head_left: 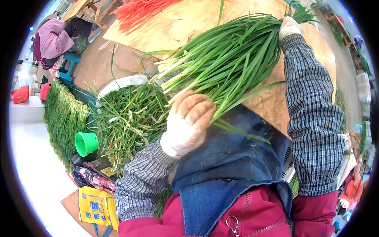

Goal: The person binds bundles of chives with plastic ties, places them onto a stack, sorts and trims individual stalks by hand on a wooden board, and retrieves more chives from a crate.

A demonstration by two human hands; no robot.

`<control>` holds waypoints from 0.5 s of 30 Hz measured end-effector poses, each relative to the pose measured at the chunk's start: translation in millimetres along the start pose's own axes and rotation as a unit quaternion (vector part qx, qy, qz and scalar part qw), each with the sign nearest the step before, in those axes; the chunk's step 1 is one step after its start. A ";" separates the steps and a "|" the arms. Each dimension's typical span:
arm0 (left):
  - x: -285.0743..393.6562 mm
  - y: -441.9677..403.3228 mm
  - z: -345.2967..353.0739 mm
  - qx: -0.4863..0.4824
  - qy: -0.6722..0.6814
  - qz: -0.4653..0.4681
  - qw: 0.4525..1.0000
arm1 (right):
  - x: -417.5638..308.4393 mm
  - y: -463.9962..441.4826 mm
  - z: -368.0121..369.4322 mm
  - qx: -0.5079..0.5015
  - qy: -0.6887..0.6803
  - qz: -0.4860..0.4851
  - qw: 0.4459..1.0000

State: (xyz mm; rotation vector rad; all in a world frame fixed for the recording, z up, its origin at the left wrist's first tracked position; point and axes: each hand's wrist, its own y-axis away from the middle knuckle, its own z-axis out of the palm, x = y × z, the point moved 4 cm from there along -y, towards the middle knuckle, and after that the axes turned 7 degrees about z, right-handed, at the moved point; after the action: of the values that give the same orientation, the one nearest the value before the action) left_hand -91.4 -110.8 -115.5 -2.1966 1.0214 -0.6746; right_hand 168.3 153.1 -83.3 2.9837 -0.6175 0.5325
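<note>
A big bunch of long green stalks with pale ends (233, 59) lies across the wooden table (169, 29), its pale ends pointing left and its leafy tips at the upper right. Gloved, my right hand (290, 28) is wrapped round the leafy tips. My left hand (188, 122), in a glove with dirty fingertips, is closed below the pale ends, fingers curled against some lower stalks. A few loose leaves hang beneath it over my lap. What lies inside its fingers is partly hidden.
Left of my left hand stands a white-rimmed container (128, 81) heaped with leaf scraps (130, 122). Beyond are a green cup (86, 143), stacked bundles (65, 114), a yellow bag (94, 205) and a blue stool (70, 65). Red strips (138, 14) lie on the table. A person (53, 39) sits upper left.
</note>
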 end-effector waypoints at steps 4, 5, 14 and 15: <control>4.0 23.4 -29.7 -0.129 0.031 -0.040 0.990 | 4.1 -15.5 13.0 0.011 -0.037 0.000 0.999; 3.5 30.3 -43.3 -0.178 0.030 -0.076 0.981 | 5.4 -18.5 14.3 0.021 -0.052 0.001 0.998; -14.7 88.9 -55.6 -0.197 0.115 -0.470 0.853 | 14.9 -34.1 20.8 0.062 -0.094 -0.009 0.994; -10.0 71.7 -40.2 -0.115 0.314 -0.576 0.746 | 15.5 -41.7 24.9 0.067 -0.071 -0.018 0.995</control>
State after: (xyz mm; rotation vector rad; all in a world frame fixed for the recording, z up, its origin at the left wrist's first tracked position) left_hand -158.5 -152.1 -140.9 -2.7454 -0.2190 -2.0118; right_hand 206.0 182.7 -100.5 3.1738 -0.5566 0.3745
